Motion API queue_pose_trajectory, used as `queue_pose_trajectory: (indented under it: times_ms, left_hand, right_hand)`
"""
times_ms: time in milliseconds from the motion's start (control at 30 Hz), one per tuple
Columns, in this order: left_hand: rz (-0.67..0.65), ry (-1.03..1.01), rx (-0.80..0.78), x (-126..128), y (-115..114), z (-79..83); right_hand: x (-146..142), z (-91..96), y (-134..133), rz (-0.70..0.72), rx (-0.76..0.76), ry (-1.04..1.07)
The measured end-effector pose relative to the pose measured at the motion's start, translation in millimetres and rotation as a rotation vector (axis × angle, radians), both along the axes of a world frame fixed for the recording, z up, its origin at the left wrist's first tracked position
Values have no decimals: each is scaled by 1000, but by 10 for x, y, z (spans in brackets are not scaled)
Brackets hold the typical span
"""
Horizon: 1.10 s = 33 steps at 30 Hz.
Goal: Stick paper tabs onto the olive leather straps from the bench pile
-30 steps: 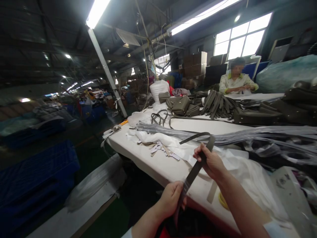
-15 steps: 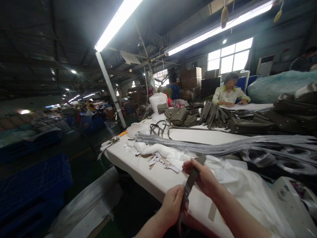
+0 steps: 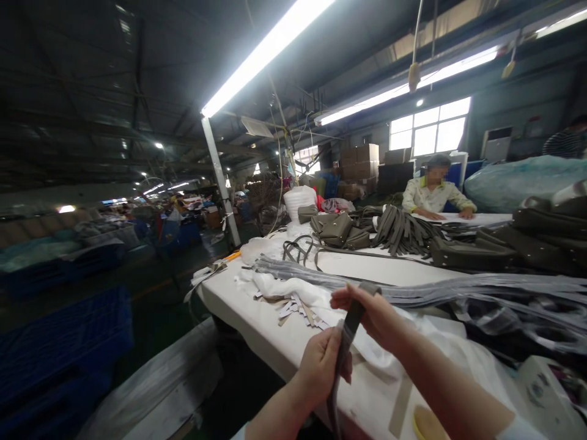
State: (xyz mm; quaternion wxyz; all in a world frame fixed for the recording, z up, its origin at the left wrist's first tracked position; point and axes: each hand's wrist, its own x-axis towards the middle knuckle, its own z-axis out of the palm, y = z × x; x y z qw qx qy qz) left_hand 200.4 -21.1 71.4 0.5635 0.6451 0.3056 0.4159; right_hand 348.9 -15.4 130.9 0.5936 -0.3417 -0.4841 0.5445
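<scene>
Over the near side of the table, I hold a dark olive-grey strap (image 3: 351, 324) slantwise between both hands. My left hand (image 3: 318, 360) is closed around its lower part, thumb on top, and the strap's tail hangs down past the wrist. Higher up, my right hand (image 3: 380, 318) has the strap between thumb and fingers, with the fingers fairly straight and pointing left. The upper end of the strap curves over by this hand. Beneath the hands lie crumpled white sheeting (image 3: 380, 357) and a scatter of small white and tan strips (image 3: 300, 311).
Long plastic-wrapped grey strips (image 3: 413, 290) cross the white table (image 3: 257, 321). Behind them lie dark bags (image 3: 337, 229) and a bundle of straps (image 3: 398, 232). A co-worker (image 3: 438, 192) sits across the table. A yellow-rimmed round object (image 3: 426, 421) is near my right forearm. Blue pallets (image 3: 68, 360) stand left.
The view has shifted, so the scene sits slightly lower and further right. The strap's upper end now bends over more at my right hand. Both hands stay on the strap.
</scene>
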Motion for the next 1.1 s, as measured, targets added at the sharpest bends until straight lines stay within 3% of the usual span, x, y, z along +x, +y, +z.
queue_pose_trajectory:
  times_ms: [67,167,267,433,533,733,933,1100]
  left_hand:
    - [-19,-31,-21,20,-9,14]
    - [-5,-85,16,56,33,126]
    - [43,-110,95,90,95,275]
    - [0,-177,41,184,98,326]
    - [-22,-232,21,231,81,430]
    - [-22,-280,35,225,84,844]
    - [-64,-303,-5,269,41,813]
    - [-38,-310,73,286,108,1044]
  right_hand:
    - [109,146,70,-13,24,11]
    - [100,268,70,90,104,-260]
    - [-21,306,2,208,74,-428]
    - [61,593,26,54,139,-261]
    - [174,803,45,55,148,-299]
    - [42,878,-102,229,61,-527]
    - [132,1155,-11,-27,193,-254]
    - [143,1267,33,12,251,-378]
